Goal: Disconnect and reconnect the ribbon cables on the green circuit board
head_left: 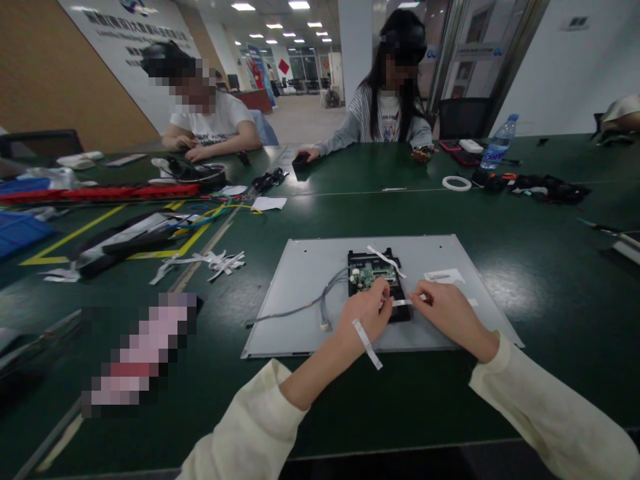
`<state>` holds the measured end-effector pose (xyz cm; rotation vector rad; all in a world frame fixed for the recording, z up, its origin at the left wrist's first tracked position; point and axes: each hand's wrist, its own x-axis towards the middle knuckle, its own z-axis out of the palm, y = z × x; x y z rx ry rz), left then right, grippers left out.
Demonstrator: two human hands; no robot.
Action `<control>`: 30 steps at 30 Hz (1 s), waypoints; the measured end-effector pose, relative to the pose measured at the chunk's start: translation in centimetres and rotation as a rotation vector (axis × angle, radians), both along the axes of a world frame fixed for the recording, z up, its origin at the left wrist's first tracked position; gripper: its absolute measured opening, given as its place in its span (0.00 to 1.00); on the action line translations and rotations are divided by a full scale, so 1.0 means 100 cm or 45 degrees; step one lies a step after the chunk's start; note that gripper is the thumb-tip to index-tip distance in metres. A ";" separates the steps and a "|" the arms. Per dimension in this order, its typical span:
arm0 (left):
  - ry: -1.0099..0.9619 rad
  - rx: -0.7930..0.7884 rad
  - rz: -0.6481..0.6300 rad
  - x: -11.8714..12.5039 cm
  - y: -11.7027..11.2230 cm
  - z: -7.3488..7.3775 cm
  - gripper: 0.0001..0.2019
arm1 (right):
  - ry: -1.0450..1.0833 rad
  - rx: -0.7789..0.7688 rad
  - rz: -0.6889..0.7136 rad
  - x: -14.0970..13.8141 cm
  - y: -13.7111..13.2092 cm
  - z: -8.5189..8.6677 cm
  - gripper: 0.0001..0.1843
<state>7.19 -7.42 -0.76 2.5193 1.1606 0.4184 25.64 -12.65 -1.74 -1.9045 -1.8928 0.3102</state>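
A grey metal panel (310, 267) lies flat on the green table in front of me. On it sits a black module with a green circuit board (371, 272), and a grey cable (320, 297) runs from it to the left. My left hand (367, 312) and my right hand (443, 307) pinch the two ends of a short white tape strip (403, 303) over the module's near edge. Another white strip (367, 344) sticks to my left wrist. A further strip (385, 259) lies across the module's top right corner.
White tape scraps (215, 261) lie left of the panel. Red strips (100, 193), cables and black parts crowd the far left. Two people sit across the table. A tape roll (457, 183), a water bottle (497, 143) and black items (545, 188) are at the far right.
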 end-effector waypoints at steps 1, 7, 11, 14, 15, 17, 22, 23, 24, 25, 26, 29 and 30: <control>0.027 0.008 0.001 0.000 0.000 0.000 0.06 | -0.015 0.003 -0.001 0.000 0.000 0.000 0.14; 0.112 0.055 0.005 0.000 -0.001 -0.006 0.07 | -0.102 -0.011 -0.011 -0.003 0.000 -0.002 0.14; 0.101 0.067 -0.010 0.000 0.000 -0.007 0.06 | -0.138 -0.007 -0.010 -0.004 -0.001 -0.002 0.14; 0.053 0.022 0.019 0.000 0.000 -0.004 0.06 | -0.077 0.034 -0.019 -0.002 -0.001 0.001 0.14; 0.029 0.007 0.028 0.000 -0.001 -0.002 0.05 | -0.040 0.054 -0.012 -0.001 -0.002 0.003 0.14; -0.019 -0.007 0.035 0.000 -0.001 0.000 0.05 | 0.027 0.090 0.004 0.000 -0.002 0.006 0.14; 0.027 0.015 0.023 0.000 -0.002 0.001 0.06 | -0.012 0.063 -0.011 -0.001 -0.002 0.004 0.13; 0.051 0.017 0.021 0.000 -0.001 0.001 0.06 | -0.036 0.044 -0.012 -0.001 -0.002 0.003 0.13; 0.070 0.016 0.021 0.000 -0.001 0.000 0.06 | -0.055 0.029 -0.014 -0.001 -0.001 0.001 0.12; 0.082 0.014 0.020 0.000 -0.001 0.000 0.07 | -0.068 0.020 -0.015 -0.001 -0.001 0.000 0.12; 0.088 0.011 0.018 0.000 -0.001 0.000 0.07 | -0.075 0.017 -0.020 -0.001 -0.001 -0.001 0.12; 0.093 0.017 0.008 0.000 -0.001 0.000 0.06 | -0.083 0.026 -0.035 -0.001 -0.001 -0.002 0.12; 0.096 0.025 0.007 0.000 -0.001 0.000 0.07 | -0.092 0.029 -0.038 -0.001 -0.001 -0.003 0.13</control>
